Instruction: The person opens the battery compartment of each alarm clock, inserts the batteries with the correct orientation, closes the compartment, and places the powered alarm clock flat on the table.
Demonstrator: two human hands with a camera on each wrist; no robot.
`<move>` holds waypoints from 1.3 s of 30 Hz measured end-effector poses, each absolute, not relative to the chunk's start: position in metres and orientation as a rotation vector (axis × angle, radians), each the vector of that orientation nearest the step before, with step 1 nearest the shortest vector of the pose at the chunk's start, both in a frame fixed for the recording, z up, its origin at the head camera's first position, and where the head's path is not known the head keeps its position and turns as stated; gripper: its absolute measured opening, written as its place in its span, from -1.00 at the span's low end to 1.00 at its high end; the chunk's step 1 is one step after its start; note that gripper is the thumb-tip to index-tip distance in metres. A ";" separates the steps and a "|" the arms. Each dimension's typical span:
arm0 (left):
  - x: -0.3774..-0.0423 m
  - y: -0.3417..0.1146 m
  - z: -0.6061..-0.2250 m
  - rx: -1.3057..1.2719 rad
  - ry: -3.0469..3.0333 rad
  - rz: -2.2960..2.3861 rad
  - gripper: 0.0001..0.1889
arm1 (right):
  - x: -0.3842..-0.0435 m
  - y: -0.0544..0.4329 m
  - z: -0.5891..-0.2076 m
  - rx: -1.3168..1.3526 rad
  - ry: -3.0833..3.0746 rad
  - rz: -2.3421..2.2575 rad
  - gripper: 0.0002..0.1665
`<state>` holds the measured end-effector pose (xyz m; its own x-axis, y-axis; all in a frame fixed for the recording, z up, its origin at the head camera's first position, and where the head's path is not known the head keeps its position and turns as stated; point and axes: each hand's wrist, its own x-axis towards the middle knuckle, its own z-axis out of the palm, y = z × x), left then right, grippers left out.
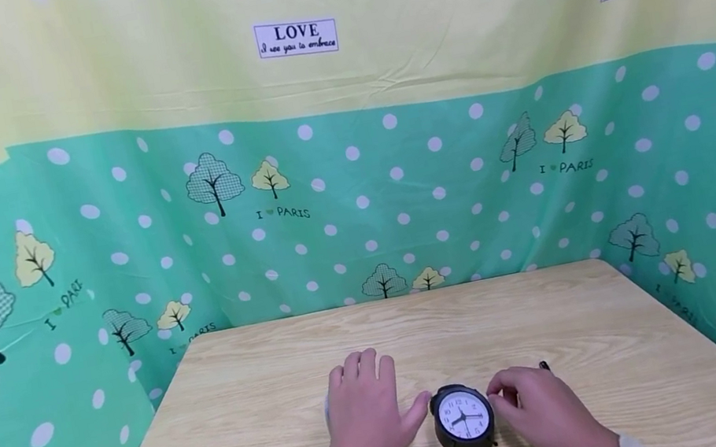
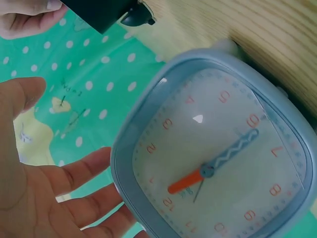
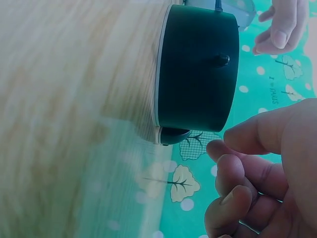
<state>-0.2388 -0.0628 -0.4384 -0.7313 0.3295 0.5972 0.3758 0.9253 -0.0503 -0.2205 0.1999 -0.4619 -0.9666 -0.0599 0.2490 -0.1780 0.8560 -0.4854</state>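
Observation:
My left hand (image 1: 367,418) is spread over a light blue alarm clock (image 2: 126,188), which it mostly hides in the head view. In the left wrist view the fingers (image 2: 84,168) reach the clock's rim while the thumb stands apart. A round black alarm clock (image 1: 463,421) with a white dial faces me between the hands. The left thumb points at its left edge. At its right side is my right hand (image 1: 545,410), fingers loosely bent. Close beside the black casing (image 3: 198,69), the right fingertips (image 3: 230,168) hold nothing.
Both clocks are on a light wood-grain table (image 1: 237,436). A green and yellow curtain (image 1: 396,193) with dots and trees surrounds its back and sides. A small black tip (image 1: 544,365) shows just beyond the right hand.

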 end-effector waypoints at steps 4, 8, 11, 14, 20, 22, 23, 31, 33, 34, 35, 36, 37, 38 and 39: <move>-0.238 -0.057 -0.440 -0.520 -2.438 -0.105 -0.29 | -0.221 0.200 -0.462 0.166 -2.819 0.786 -0.84; -0.238 -0.051 -0.441 -0.545 -2.422 -0.118 -0.32 | -0.221 0.202 -0.461 0.160 -2.826 0.793 -0.86; -0.238 -0.048 -0.442 -0.559 -2.419 -0.138 -0.36 | -0.223 0.204 -0.461 0.164 -2.817 0.782 -0.88; -0.239 -0.045 -0.444 -0.569 -2.417 -0.153 -0.38 | -0.223 0.205 -0.461 0.171 -2.807 0.774 -0.91; -0.240 -0.042 -0.446 -0.589 -2.405 -0.157 -0.39 | -0.223 0.205 -0.461 0.174 -2.815 0.784 -0.92; -0.241 -0.042 -0.446 -0.593 -2.408 -0.161 -0.39 | -0.222 0.204 -0.460 0.171 -2.820 0.794 -0.91; -0.241 -0.042 -0.446 -0.594 -2.412 -0.162 -0.39 | -0.222 0.204 -0.460 0.170 -2.821 0.801 -0.90; -0.241 -0.040 -0.445 -0.604 -2.441 -0.172 -0.39 | -0.221 0.202 -0.460 0.167 -2.828 0.827 -0.85; -0.241 -0.038 -0.445 -0.607 -2.444 -0.167 -0.39 | -0.220 0.203 -0.460 0.173 -2.825 0.823 -0.85; -0.240 -0.038 -0.445 -0.608 -2.448 -0.166 -0.38 | -0.220 0.203 -0.461 0.175 -2.825 0.820 -0.86; -0.240 -0.037 -0.446 -0.611 -2.451 -0.168 -0.38 | -0.220 0.203 -0.461 0.176 -2.825 0.820 -0.86; -0.240 -0.036 -0.446 -0.613 -2.455 -0.171 -0.38 | -0.220 0.203 -0.461 0.177 -2.826 0.820 -0.86; -0.240 -0.036 -0.446 -0.618 -2.459 -0.173 -0.38 | -0.219 0.203 -0.461 0.179 -2.828 0.819 -0.87; -0.240 -0.035 -0.447 -0.623 -2.459 -0.176 -0.38 | -0.219 0.203 -0.461 0.177 -2.831 0.817 -0.87; -0.240 -0.035 -0.447 -0.629 -2.461 -0.179 -0.38 | -0.219 0.202 -0.461 0.175 -2.831 0.816 -0.87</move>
<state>-0.2400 -0.0345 -0.4470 -0.7167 0.3971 0.5732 0.4757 0.8795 -0.0145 -0.2191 0.2024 -0.4608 -0.9751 -0.0608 0.2133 -0.1650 0.8415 -0.5144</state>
